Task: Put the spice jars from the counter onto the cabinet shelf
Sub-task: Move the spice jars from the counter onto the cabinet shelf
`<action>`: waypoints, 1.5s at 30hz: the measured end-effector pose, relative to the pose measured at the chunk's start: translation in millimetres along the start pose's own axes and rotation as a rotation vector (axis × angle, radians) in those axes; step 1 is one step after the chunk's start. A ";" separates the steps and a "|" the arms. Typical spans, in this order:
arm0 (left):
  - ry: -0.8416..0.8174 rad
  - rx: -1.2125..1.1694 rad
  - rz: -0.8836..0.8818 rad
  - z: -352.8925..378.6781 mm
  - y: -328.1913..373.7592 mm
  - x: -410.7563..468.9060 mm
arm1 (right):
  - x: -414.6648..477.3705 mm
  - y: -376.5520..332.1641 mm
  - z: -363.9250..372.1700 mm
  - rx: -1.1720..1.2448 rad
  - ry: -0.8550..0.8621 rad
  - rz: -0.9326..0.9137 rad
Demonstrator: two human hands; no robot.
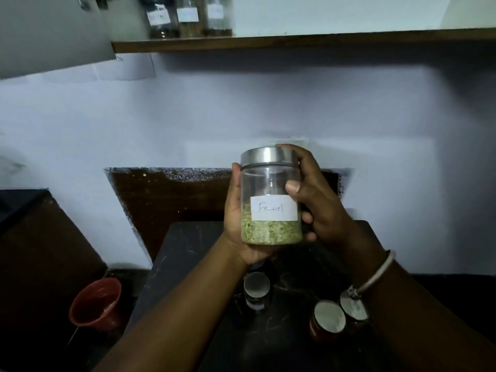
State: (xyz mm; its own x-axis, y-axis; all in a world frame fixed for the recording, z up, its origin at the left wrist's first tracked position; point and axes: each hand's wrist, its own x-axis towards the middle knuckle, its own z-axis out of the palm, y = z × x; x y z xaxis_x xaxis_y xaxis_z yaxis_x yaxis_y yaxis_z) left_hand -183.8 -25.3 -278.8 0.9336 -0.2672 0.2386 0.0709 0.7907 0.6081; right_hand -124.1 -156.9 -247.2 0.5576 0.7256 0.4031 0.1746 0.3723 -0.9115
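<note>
A clear jar labelled "Fennel" (pixel 271 202), with a steel lid and green seeds in its lower third, is held upright above the dark counter (pixel 188 253). My left hand (pixel 237 221) cups its base and left side. My right hand (pixel 319 200) wraps its right side, thumb on the front glass, fingers by the lid. Three steel-lidded jars stand on the counter below: one in the middle (pixel 256 289), two touching at the right (pixel 328 322) (pixel 353 308). On the wooden cabinet shelf (pixel 295 40) above, three labelled jars (pixel 188 17) stand at its left end.
A grey cabinet door (pixel 53 36) hangs open at the upper left. A red bucket (pixel 95 304) sits on the floor left of the counter. A pale wall runs behind. The shelf is bare to the right of its jars.
</note>
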 end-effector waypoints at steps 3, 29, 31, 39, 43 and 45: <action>-0.005 0.093 0.005 0.9 -1.2 5.1 | 0.5 1.6 -3.4 0.004 0.034 -0.028; 0.337 0.845 0.570 115.5 186.4 111.1 | 134.3 -148.3 -11.4 -0.771 0.298 -0.465; 0.416 0.972 0.650 122.2 220.3 129.4 | 172.0 -157.3 -18.6 -0.820 0.340 -0.507; 1.054 1.816 0.764 36.1 330.9 194.5 | 333.8 -158.9 -39.3 -0.977 0.365 -0.412; 1.089 2.173 0.603 -9.6 354.2 209.6 | 398.5 -146.7 -51.7 -1.033 0.316 -0.330; 1.045 2.195 0.603 -20.7 361.1 215.0 | 426.9 -139.3 -62.7 -1.064 0.302 -0.288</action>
State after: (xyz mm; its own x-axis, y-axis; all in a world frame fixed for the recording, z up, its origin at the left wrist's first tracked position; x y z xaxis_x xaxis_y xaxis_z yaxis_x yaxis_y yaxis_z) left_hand 49.9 214.1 -23.6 0.5531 0.4064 0.7273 0.2009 -0.9123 0.3570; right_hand 140.5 64.8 46.8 0.5330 0.4701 0.7035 0.8460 -0.2811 -0.4531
